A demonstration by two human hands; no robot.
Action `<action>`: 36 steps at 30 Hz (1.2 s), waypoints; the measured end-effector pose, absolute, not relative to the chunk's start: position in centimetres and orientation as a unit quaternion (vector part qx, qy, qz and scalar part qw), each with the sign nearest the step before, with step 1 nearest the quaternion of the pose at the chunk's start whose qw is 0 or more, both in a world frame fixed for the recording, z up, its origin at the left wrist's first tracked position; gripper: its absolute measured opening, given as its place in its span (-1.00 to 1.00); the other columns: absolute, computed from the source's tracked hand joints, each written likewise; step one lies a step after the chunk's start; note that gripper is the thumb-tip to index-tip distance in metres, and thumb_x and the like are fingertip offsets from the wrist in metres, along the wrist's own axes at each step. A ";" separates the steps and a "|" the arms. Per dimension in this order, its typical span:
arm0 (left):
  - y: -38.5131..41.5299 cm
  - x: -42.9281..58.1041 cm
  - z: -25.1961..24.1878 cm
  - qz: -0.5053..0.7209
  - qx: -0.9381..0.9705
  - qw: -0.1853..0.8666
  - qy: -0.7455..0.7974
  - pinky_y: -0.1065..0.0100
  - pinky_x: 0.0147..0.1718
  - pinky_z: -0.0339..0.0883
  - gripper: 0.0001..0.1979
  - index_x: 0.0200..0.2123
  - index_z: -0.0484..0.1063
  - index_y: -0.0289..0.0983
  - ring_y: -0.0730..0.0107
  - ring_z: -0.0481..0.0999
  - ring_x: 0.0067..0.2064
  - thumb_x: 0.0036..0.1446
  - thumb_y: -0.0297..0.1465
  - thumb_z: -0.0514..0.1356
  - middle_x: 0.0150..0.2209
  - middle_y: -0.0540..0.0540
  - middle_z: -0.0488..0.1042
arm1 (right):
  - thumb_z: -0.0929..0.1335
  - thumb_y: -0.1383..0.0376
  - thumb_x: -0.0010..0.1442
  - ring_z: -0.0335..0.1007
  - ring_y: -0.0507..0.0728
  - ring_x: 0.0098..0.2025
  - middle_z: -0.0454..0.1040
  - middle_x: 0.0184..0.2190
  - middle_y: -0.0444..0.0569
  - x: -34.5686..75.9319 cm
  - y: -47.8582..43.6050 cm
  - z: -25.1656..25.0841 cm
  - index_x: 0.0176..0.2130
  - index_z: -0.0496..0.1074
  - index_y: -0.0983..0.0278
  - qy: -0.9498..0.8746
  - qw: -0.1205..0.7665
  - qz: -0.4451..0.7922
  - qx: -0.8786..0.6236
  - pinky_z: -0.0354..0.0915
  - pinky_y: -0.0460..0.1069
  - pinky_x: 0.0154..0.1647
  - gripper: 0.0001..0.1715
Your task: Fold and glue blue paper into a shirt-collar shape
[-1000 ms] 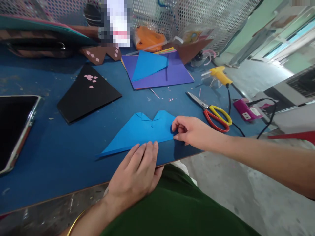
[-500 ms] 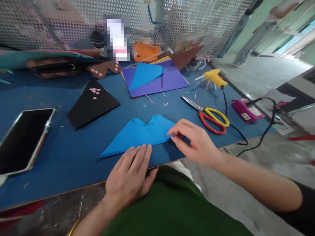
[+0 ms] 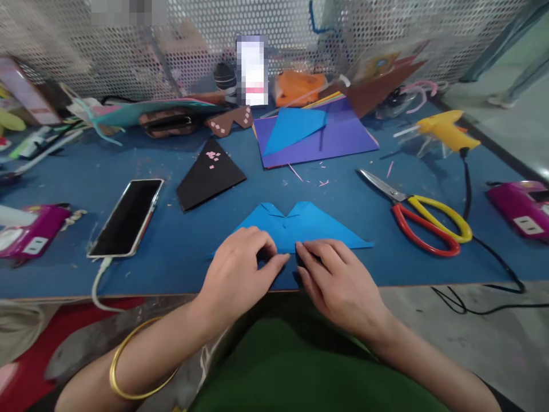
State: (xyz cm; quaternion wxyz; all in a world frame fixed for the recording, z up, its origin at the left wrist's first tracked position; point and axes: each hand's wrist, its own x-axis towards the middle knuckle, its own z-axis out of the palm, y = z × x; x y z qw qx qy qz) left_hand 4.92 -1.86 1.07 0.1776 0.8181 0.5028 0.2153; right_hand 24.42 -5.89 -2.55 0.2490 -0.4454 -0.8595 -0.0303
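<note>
A folded sheet of blue paper [image 3: 295, 226], with two peaks and a notch at the top middle, lies near the table's front edge. My left hand [image 3: 242, 274] covers its lower left part, with fingers curled and thumb on the bottom edge. Close beside it, my right hand [image 3: 334, 274] pinches the same bottom edge just right of the middle. The right fingertips touch the paper; its right tip lies free. Under my left palm, part of the paper is hidden.
To the right lie open scissors [image 3: 412, 214] with red and yellow handles and a yellow glue gun [image 3: 448, 130]. A phone [image 3: 128, 220] and a folded black paper [image 3: 208, 177] are at left. Purple sheets [image 3: 347, 137] bear another blue piece behind.
My right hand has moved left from the paper's right end to near its middle. My left hand has shifted up onto the paper, fingers now curled. The view has turned left.
</note>
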 end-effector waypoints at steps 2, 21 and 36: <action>-1.2 5.8 1.0 0.192 0.819 0.164 0.515 0.31 -0.40 0.18 -0.72 -0.53 0.30 -0.24 0.41 0.35 -0.43 0.14 -0.34 0.30 -0.51 0.05 0.40 | 0.27 0.36 0.36 0.38 0.29 -0.08 0.53 -0.12 0.27 24.5 -5.8 -2.6 0.07 0.45 0.58 -0.860 0.251 -0.031 -0.443 0.44 0.18 -0.09 -0.60; 0.3 6.5 1.4 0.123 0.796 0.201 0.557 0.34 -0.46 -0.05 -0.50 -0.62 0.01 -0.24 0.53 0.09 -0.54 0.12 -0.32 0.31 -0.63 0.15 0.13 | 0.26 0.37 0.37 0.35 0.31 -0.04 0.53 -0.08 0.29 24.9 -5.7 -3.1 0.12 0.40 0.63 -0.871 0.244 -0.029 -0.425 0.44 0.20 -0.05 -0.56; 0.9 6.7 2.4 0.068 0.772 0.244 0.583 0.37 -0.48 -0.03 -0.60 -0.60 0.13 -0.25 0.52 0.17 -0.53 0.03 -0.37 0.35 -0.62 0.15 0.24 | 0.27 0.38 0.35 0.36 0.29 -0.08 0.53 -0.12 0.28 24.9 -5.7 -2.9 0.09 0.43 0.61 -0.865 0.254 -0.039 -0.430 0.45 0.18 -0.07 -0.59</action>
